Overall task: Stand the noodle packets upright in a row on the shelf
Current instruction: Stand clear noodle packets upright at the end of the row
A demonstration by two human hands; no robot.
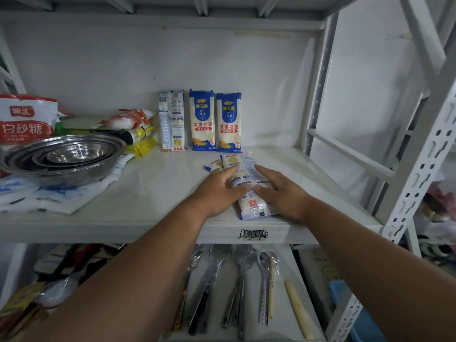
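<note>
The flat noodle packet (255,206) lay on the shelf (148,188) near its front edge, long axis pointing back toward three upright packets (202,122) at the wall. Left grip (222,191) and right grip (278,191) flanked it — fingers resting fairly straight on it, unclenched, equally near.

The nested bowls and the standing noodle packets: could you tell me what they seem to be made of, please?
Nested bowls: likely stainless steel, polished, given the mirror-like glints. Standing noodle packets: probably thin glossy plastic film, printed, with sealed top edges and a light sheen.
</note>
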